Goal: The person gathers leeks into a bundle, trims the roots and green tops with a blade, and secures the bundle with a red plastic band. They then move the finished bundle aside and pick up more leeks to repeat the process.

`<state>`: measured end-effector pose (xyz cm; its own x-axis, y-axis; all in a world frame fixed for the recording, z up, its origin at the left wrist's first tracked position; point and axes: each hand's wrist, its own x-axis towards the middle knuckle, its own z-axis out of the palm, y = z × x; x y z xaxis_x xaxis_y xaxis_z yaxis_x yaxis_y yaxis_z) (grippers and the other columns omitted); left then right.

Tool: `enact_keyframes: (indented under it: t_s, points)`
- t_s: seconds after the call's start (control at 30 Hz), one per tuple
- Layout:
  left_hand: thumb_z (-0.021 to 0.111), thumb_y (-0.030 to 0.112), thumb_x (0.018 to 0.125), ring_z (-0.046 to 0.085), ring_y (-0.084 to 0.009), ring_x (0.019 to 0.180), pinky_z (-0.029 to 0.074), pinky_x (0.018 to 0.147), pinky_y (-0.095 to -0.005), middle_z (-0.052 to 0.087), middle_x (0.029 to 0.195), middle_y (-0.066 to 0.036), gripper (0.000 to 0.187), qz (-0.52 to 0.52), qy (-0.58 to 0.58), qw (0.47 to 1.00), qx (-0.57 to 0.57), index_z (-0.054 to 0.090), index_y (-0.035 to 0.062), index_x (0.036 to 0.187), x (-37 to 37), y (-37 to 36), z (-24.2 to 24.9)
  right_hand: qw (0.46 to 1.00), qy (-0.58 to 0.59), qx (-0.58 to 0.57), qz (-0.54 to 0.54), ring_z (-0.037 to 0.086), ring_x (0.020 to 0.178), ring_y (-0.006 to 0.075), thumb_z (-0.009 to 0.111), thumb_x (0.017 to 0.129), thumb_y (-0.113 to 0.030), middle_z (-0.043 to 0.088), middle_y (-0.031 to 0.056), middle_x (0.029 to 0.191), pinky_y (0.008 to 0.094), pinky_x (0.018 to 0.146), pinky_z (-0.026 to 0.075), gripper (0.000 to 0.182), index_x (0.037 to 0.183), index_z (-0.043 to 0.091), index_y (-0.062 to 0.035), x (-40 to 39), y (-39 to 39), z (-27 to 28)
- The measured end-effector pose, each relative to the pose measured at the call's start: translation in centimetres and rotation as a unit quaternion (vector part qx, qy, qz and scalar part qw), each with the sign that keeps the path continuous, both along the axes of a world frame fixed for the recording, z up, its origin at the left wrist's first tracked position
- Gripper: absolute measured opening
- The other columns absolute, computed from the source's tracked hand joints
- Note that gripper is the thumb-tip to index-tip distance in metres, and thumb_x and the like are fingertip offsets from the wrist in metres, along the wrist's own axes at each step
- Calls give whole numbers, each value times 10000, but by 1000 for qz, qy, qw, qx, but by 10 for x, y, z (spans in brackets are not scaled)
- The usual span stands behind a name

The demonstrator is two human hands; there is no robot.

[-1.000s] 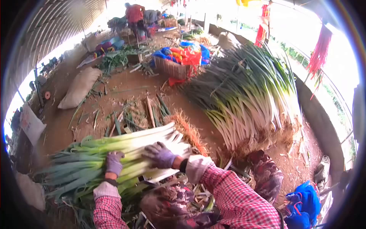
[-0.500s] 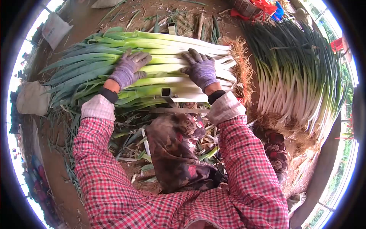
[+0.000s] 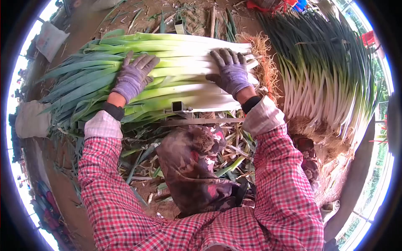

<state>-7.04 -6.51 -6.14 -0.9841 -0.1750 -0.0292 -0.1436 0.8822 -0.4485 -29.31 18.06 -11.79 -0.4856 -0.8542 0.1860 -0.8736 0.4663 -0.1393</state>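
A thick bundle of large green onions lies crosswise in front of me, leaves to the left and roots to the right. My left hand, in a purple-grey glove, rests flat with fingers spread where the green leaves meet the pale stalks. Toward the root end, my right hand presses on the white stalks, its gloved fingers apart. Below the bundle, on the side near me, shows a metal frame with a square tube end and a flat bar.
A second pile of green onions lies on the right, roots toward me. Loose leaf scraps cover the ground around my knee. A pale sack sits at the left, another white bag farther back.
My right hand has slid right along the white stalks toward the roots. My left hand has shifted slightly left. The whole view has moved a little.
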Motion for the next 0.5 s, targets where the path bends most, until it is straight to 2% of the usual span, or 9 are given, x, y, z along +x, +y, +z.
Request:
enact_keyframes:
  t_s: [0.13, 0.23, 0.27, 0.3, 0.37, 0.43, 0.47, 0.5]
  points:
    - [599, 369, 856, 414, -174, 1317, 137, 1154, -505, 462, 1424, 4, 636, -19, 24, 999, 16, 375, 242, 1438, 3, 4, 4, 1000, 4, -30, -6, 268, 1395, 320, 642, 769, -593, 345, 99, 1493, 550, 1139, 138, 822, 1448, 350, -233, -2, 0, -11]
    - [604, 357, 863, 407, -191, 1325, 134, 1157, -499, 457, 1432, -8, 617, 5, 16, 996, 85, 385, 256, 1431, -4, 2, 5, 999, -6, -34, 0, 277, 1390, 328, 641, 770, -594, 349, 102, 1491, 551, 1140, 137, 816, 1444, 358, -229, -4, 0, -9]
    - [599, 357, 871, 399, -209, 1333, 134, 1161, -490, 453, 1437, -16, 592, 17, 14, 989, 147, 401, 273, 1423, -5, -3, 7, 1000, -4, -2, -9, 285, 1398, 317, 619, 804, -588, 341, 96, 1501, 499, 1157, 138, 800, 1466, 323, -250, -1, 1, -3]
    - [599, 350, 873, 398, -209, 1334, 133, 1161, -490, 455, 1436, -16, 584, 16, 12, 988, 153, 408, 276, 1420, -7, -7, 5, 1000, 7, -21, 9, 320, 1372, 328, 652, 803, -528, 352, 101, 1490, 510, 1138, 190, 771, 1457, 341, -265, -3, 0, -7]
    - [598, 337, 876, 397, -209, 1335, 132, 1162, -489, 457, 1434, -17, 569, 17, 8, 986, 165, 422, 282, 1414, -11, -12, 2, 993, 4, -73, 88, 440, 1272, 310, 669, 813, -411, 458, 100, 1394, 477, 1076, 310, 674, 1420, 407, -282, 5, -9, 3]
    - [594, 308, 887, 392, -195, 1342, 132, 1164, -485, 450, 1444, -7, 541, 28, 7, 985, 171, 440, 285, 1405, -13, -14, 1, 964, 19, -70, 254, 556, 1109, 259, 620, 853, -258, 571, 65, 1207, 411, 946, 416, 531, 1363, 482, -301, 27, -33, 22]
    - [593, 304, 889, 389, -191, 1344, 132, 1164, -487, 449, 1445, -4, 537, 32, 6, 985, 168, 443, 285, 1404, -13, -15, -1, 963, 36, 31, 265, 609, 999, 205, 557, 884, -177, 614, 17, 1041, 359, 839, 440, 459, 1320, 521, -316, 37, -56, 26]
    - [592, 299, 892, 387, -186, 1347, 131, 1164, -489, 448, 1447, -2, 532, 35, 4, 986, 165, 445, 285, 1403, -14, -16, -3, 943, 139, 100, 285, 640, 907, 199, 531, 889, -139, 629, 17, 963, 360, 793, 441, 451, 1300, 530, -324, 53, -69, 38]
